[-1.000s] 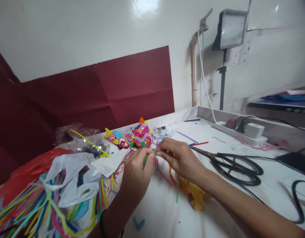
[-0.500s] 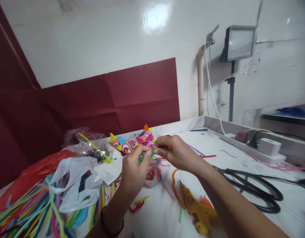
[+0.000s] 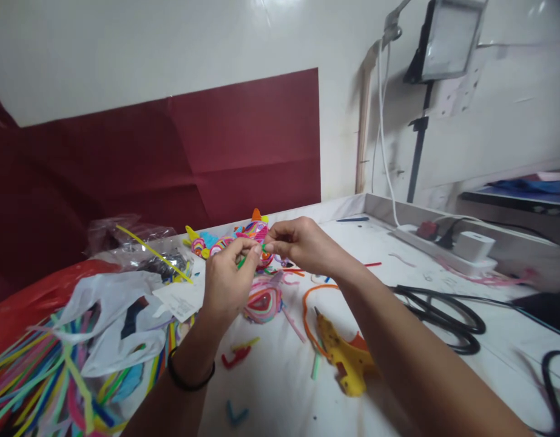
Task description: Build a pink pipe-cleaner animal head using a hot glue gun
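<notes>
In the head view, my left hand (image 3: 229,276) and my right hand (image 3: 300,243) meet fingertip to fingertip over the middle of the table. Both pinch a small green pipe cleaner (image 3: 241,263), mostly covered by the fingers. Just below them lies a coiled pink and multicoloured pipe-cleaner piece (image 3: 264,303) flat on the white table. Behind the hands sits a pile of colourful coiled pipe-cleaner figures (image 3: 256,229), partly hidden. Under my right forearm is a yellow glue gun (image 3: 341,352), its nozzle pointing away from me.
Loose pipe cleaners (image 3: 38,376) spread at the left beside a white plastic bag (image 3: 111,321) and a red bag (image 3: 43,288). A black cable (image 3: 462,328) coils at the right. A power strip (image 3: 466,261) lies by the raised edge. Short red (image 3: 236,358) and blue scraps (image 3: 236,414) lie in front.
The camera view has tilted down and shifted right, so the scene sits higher and further left. Both hands still pinch the green pipe cleaner, with only slight finger movement.
</notes>
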`<control>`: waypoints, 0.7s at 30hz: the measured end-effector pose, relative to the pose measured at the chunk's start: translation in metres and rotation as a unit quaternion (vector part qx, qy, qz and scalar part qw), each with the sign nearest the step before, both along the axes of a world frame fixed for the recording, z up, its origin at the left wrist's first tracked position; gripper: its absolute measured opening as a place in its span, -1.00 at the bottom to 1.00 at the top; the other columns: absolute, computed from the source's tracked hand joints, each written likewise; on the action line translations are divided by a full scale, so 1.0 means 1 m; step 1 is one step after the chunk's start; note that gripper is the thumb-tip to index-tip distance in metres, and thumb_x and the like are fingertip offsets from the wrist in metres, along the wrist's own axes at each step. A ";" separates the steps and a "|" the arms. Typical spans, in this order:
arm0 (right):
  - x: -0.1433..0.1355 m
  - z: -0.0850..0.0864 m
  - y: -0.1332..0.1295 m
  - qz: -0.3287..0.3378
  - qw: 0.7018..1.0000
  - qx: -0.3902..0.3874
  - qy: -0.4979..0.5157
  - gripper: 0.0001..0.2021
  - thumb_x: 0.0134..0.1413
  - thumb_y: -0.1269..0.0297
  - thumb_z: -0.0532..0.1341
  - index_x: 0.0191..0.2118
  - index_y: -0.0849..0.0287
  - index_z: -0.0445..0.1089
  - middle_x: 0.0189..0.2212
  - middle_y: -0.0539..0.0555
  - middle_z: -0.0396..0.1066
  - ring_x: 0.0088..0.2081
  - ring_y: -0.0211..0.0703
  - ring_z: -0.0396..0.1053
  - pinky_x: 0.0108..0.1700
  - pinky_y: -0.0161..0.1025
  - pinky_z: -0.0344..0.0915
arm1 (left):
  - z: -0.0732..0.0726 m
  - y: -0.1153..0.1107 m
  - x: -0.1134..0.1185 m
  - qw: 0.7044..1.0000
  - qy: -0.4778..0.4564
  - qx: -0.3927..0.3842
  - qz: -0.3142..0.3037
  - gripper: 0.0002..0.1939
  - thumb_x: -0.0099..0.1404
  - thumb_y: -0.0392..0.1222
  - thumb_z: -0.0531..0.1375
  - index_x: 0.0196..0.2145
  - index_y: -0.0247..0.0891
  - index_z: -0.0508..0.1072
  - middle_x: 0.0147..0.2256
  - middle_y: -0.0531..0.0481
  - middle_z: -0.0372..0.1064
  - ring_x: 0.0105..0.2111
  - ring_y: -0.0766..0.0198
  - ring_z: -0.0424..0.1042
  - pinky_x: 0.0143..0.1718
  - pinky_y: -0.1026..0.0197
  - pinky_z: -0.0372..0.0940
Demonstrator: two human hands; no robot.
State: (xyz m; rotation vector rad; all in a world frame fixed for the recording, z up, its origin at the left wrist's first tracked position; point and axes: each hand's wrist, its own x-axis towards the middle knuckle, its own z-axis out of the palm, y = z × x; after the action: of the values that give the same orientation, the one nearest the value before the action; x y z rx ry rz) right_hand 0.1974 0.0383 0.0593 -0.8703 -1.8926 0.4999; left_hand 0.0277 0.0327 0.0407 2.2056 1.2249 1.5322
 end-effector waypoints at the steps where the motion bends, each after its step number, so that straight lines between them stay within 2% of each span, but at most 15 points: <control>1: 0.001 0.000 0.002 0.006 1.000 0.000 -0.001 -0.85 0.01 0.41 0.22 -0.54 0.22 0.36 -0.64 -0.10 0.23 -0.54 -0.33 0.15 -0.47 -0.34 0.04 | 0.000 0.002 0.000 1.000 0.001 0.001 0.003 -0.83 0.25 -0.12 0.16 -0.35 -0.25 0.49 -0.47 0.03 0.49 -0.45 0.26 0.46 -0.40 0.27 0.29; 10: 0.002 0.001 0.022 0.034 0.999 0.001 0.025 -0.87 0.01 0.32 0.23 -0.51 0.21 0.39 -0.62 -0.08 0.25 -0.53 -0.31 0.16 -0.47 -0.33 0.05 | 0.004 0.011 0.003 0.999 -0.008 0.019 0.038 -0.86 0.25 -0.17 0.16 -0.35 -0.23 0.50 -0.48 0.08 0.47 -0.47 0.32 0.42 -0.42 0.31 0.24; 18: -0.015 -0.003 0.018 0.002 0.998 -0.016 0.068 -0.85 -0.03 0.31 0.22 -0.55 0.18 0.38 -0.66 -0.08 0.23 -0.56 -0.30 0.12 -0.52 -0.34 0.04 | 0.004 0.012 -0.003 0.998 -0.035 0.030 0.044 -0.88 0.21 -0.20 0.16 -0.40 -0.23 0.49 -0.46 0.04 0.51 -0.44 0.26 0.46 -0.37 0.26 0.30; 21: -0.024 -0.005 0.016 -0.007 0.992 -0.030 0.120 -0.85 -0.08 0.26 0.24 -0.56 0.18 0.39 -0.66 -0.07 0.25 -0.56 -0.28 0.14 -0.51 -0.32 0.07 | 0.004 0.010 -0.003 0.997 -0.067 0.018 0.044 -0.87 0.21 -0.18 0.16 -0.38 -0.23 0.49 -0.47 0.04 0.50 -0.45 0.27 0.46 -0.39 0.26 0.31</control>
State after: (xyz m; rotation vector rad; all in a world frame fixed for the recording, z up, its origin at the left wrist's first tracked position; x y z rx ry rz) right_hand 0.1739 0.0546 0.0541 -0.8241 -1.6588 0.6260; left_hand 0.0245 0.0429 0.0443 2.0568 1.2790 1.7189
